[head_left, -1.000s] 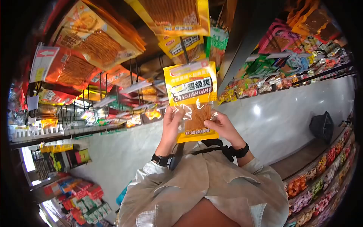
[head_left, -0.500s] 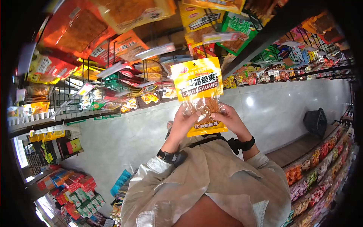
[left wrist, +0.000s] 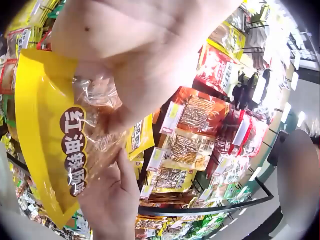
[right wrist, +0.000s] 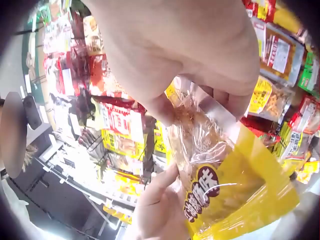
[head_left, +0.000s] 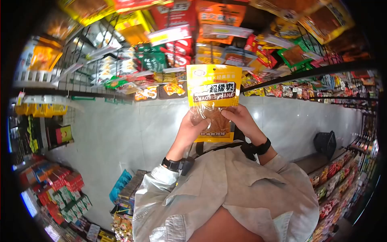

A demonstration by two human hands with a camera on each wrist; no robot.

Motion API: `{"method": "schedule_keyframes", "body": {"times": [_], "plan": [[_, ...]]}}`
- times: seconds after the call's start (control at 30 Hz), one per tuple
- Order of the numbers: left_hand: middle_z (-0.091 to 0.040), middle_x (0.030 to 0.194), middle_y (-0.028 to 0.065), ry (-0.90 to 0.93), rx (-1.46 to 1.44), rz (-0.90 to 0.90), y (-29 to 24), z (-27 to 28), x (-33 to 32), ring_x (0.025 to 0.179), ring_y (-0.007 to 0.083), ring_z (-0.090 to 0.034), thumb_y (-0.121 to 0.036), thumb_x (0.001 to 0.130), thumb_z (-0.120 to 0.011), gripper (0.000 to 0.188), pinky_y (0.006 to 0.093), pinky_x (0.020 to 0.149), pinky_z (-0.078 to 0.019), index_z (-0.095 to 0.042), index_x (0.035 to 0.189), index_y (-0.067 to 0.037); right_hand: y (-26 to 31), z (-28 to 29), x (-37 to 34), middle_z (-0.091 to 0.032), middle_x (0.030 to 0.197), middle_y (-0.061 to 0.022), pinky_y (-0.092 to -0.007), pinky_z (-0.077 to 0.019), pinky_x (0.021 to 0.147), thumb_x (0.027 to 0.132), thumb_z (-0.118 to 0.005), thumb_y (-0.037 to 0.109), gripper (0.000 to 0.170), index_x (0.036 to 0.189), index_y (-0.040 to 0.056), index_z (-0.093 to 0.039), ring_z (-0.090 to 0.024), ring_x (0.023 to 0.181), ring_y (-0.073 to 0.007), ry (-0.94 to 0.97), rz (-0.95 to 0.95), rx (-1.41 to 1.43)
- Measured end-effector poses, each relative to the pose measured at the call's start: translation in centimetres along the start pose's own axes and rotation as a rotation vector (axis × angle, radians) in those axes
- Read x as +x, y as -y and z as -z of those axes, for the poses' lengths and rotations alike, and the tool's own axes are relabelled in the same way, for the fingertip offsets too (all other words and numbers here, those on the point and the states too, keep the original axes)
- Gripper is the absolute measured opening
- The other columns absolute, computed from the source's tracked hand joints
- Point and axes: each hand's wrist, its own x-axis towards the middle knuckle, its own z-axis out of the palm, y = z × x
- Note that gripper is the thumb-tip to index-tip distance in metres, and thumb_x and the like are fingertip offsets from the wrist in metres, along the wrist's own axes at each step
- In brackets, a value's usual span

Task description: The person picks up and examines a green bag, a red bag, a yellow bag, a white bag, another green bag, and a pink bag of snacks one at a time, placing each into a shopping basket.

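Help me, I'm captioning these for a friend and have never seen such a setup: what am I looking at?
No machine here: a person works with a bare left hand and right hand. The wide picture comes from a camera worn on the head, looking forward and down. The two closer ones come from cameras worn on the wrists, one each. Both hands hold a yellow snack bag by its lower half. Beyond it, colourful packets hang in rows. Below is a grey floor, with a dark basket toward the picture's right.
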Motion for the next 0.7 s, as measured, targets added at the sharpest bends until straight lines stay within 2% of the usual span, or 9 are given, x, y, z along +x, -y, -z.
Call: {"method": "schedule_keyframes", "body": {"times": [0.1, 0.2, 0.3, 0.43, 0.5, 0.53, 0.63, 0.7], "plan": [[-0.066, 0.115, 0.0032, -0.051, -0.024, -0.037, -0.9, 3.1, -1.7, 0.097, 0.0084, -0.063, 0.004, 0.091, -0.063, 0.040, 0.0248, 0.083, -0.0508, -0.053, 0.129, -0.003, 0.1, -3.4, 1.9, -0.069, 0.114, -0.0052, -0.0274, -0.0505, 0.089, 0.095, -0.067, 0.013, 0.033, 0.125, 0.0002, -0.062, -0.063, 0.100, -0.0110, 0.055, -0.017, -0.053], [-0.067, 0.117, 0.0051, -0.130, -0.053, 0.015, -1.1, 5.4, -2.6, 0.099, 0.0102, -0.064, 0.004, 0.091, -0.063, 0.040, 0.0254, 0.086, -0.0515, -0.053, 0.129, -0.003, 0.0, -5.5, 3.8, -0.069, 0.112, -0.0041, -0.0267, -0.0506, 0.088, 0.094, -0.068, 0.013, 0.031, 0.123, 0.0014, -0.063, -0.064, 0.098, -0.0094, 0.088, -0.084, -0.097], [-0.066, 0.120, 0.0072, -0.155, -0.121, -0.043, -0.6, 6.5, -3.1, 0.105, 0.0123, -0.065, 0.004, 0.091, -0.063, 0.043, 0.0270, 0.089, -0.0523, -0.052, 0.132, -0.003, 0.5, -7.2, 5.3, -0.069, 0.111, -0.0033, -0.0259, -0.0510, 0.086, 0.094, -0.069, 0.013, 0.031, 0.122, 0.0025, -0.063, -0.064, 0.095, -0.0085, 0.134, 0.001, -0.084], [-0.065, 0.123, 0.0080, -0.208, -0.227, -0.125, -0.9, 6.1, -2.9, 0.108, 0.0139, -0.064, 0.003, 0.092, -0.062, 0.047, 0.0289, 0.091, -0.0522, -0.049, 0.137, -0.001, 1.4, -7.5, 8.0, -0.069, 0.112, -0.0032, -0.0276, -0.0517, 0.088, 0.092, -0.071, 0.012, 0.033, 0.123, 0.0029, -0.062, -0.064, 0.098, -0.0094, 0.214, -0.022, -0.118], [-0.065, 0.125, 0.0080, -0.199, -0.241, -0.158, -1.1, 6.4, -2.4, 0.110, 0.0144, -0.062, 0.002, 0.093, -0.062, 0.050, 0.0285, 0.090, -0.0514, -0.045, 0.140, 0.000, 1.1, -7.1, 9.5, -0.069, 0.113, -0.0045, -0.0288, -0.0515, 0.090, 0.093, -0.070, 0.012, 0.034, 0.124, 0.0017, -0.062, -0.064, 0.101, -0.0107, 0.267, -0.021, -0.049], [-0.063, 0.128, 0.0092, -0.202, -0.244, -0.183, -1.5, 6.3, -2.0, 0.113, 0.0163, -0.062, 0.000, 0.093, -0.063, 0.051, 0.0322, 0.095, -0.0506, -0.045, 0.141, 0.000, 1.2, -6.9, 10.3, -0.069, 0.114, -0.0052, -0.0295, -0.0514, 0.092, 0.093, -0.070, 0.011, 0.034, 0.124, 0.0011, -0.061, -0.065, 0.102, -0.0113, 0.290, -0.016, -0.013], [-0.065, 0.128, 0.0086, -0.218, -0.182, -0.231, -2.8, 6.2, -0.8, 0.113, 0.0175, -0.063, -0.005, 0.092, -0.066, 0.046, 0.0348, 0.098, -0.0498, -0.052, 0.136, -0.002, 1.9, -6.2, 12.2, -0.069, 0.116, -0.0081, -0.0305, -0.0507, 0.094, 0.093, -0.067, 0.010, 0.034, 0.125, -0.0008, -0.060, -0.064, 0.106, -0.0129, 0.361, 0.083, 0.041], [-0.064, 0.128, 0.0090, -0.225, -0.133, -0.186, -3.0, 6.4, 0.1, 0.114, 0.0186, -0.062, -0.006, 0.091, -0.067, 0.047, 0.0353, 0.099, -0.0491, -0.052, 0.136, -0.002, 2.5, -5.6, 13.4, -0.069, 0.117, -0.0089, -0.0308, -0.0501, 0.095, 0.094, -0.065, 0.009, 0.033, 0.125, -0.0016, -0.060, -0.064, 0.107, -0.0136, 0.396, 0.061, 0.056]]}}
